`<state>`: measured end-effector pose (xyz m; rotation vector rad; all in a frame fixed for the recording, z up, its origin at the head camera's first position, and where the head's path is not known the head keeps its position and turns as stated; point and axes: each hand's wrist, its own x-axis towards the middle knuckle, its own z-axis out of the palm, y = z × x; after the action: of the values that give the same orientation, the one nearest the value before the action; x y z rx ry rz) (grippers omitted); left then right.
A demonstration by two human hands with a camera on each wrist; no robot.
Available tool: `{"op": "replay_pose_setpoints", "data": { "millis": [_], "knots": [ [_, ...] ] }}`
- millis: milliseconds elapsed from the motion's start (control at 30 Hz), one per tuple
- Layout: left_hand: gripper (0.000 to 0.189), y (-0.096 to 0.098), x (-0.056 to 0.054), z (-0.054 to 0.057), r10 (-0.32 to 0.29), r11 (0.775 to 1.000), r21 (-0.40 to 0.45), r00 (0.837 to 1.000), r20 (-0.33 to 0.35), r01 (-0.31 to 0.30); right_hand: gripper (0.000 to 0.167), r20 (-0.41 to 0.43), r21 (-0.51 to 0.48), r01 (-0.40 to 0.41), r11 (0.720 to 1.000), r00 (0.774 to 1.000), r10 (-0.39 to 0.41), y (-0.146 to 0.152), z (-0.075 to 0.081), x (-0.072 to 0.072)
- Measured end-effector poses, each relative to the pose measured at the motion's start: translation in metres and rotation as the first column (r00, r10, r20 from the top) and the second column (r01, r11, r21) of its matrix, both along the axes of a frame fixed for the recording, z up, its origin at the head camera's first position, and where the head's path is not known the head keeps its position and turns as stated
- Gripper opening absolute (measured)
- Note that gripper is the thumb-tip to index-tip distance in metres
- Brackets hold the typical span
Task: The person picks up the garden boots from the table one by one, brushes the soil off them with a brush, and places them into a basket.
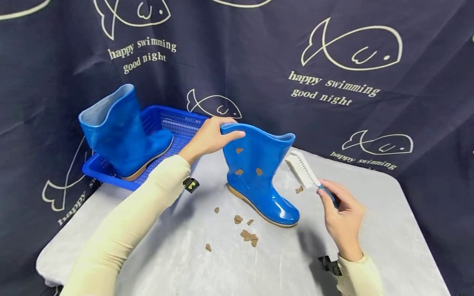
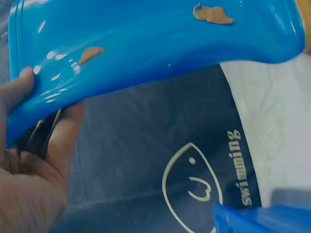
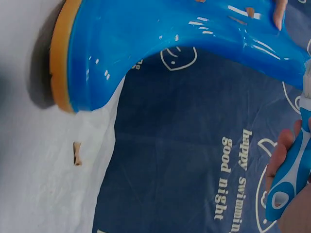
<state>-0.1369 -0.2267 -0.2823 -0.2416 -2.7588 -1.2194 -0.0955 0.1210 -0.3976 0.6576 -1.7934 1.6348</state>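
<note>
A blue rubber boot (image 1: 255, 189) with a tan sole stands on the table, toe toward the right front. My left hand (image 1: 212, 137) grips its upper rim, thumb on the outside of the shaft. Several brown flakes (image 1: 259, 171) stick to the shaft; in the left wrist view one brown patch (image 2: 213, 14) shows near the ankle. My right hand (image 1: 342, 213) holds a scrub brush (image 1: 301, 169) with white bristles by its blue and grey handle (image 3: 290, 174). The bristles face the boot, beside the upper shaft.
Another blue boot (image 1: 115, 131) stands in a blue plastic basket (image 1: 107, 177) at the back left. Several loose brown flakes (image 1: 245, 235) lie on the grey-white table (image 1: 177, 263) in front of the boot. A dark curtain (image 1: 252, 61) with fish drawings hangs behind.
</note>
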Motion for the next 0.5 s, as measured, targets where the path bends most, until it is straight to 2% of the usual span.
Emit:
{"op": "replay_pose_setpoints", "data": {
  "millis": [100, 233, 333, 433, 500],
  "knots": [
    [0.037, 0.004, 0.001, 0.001, 0.066, 0.998, 0.021, 0.998, 0.010, -0.067, 0.023, -0.022, -0.003, -0.052, 0.999, 0.998, 0.052, -0.011, 0.004, 0.000],
    [0.034, 0.007, 0.000, 0.002, 0.087, 0.995, 0.055, 0.996, 0.024, -0.089, 0.023, -0.046, 0.034, -0.068, 0.997, 0.996, 0.070, -0.023, 0.012, -0.002],
    [0.031, 0.004, 0.000, -0.002, 0.091, 0.992, 0.088, 0.995, 0.031, -0.094, 0.025, -0.063, 0.096, -0.055, 0.994, 0.996, 0.062, -0.032, 0.019, -0.007],
    [0.031, 0.001, -0.003, -0.008, 0.106, 0.988, 0.111, 0.994, 0.005, -0.106, 0.027, -0.057, 0.154, -0.044, 0.987, 0.997, 0.053, -0.044, 0.025, -0.013],
    [0.031, 0.001, -0.007, -0.012, 0.107, 0.988, 0.120, 0.994, -0.038, -0.102, 0.026, -0.048, 0.200, -0.025, 0.980, 0.998, 0.035, -0.054, 0.028, -0.020]
  ]
}}
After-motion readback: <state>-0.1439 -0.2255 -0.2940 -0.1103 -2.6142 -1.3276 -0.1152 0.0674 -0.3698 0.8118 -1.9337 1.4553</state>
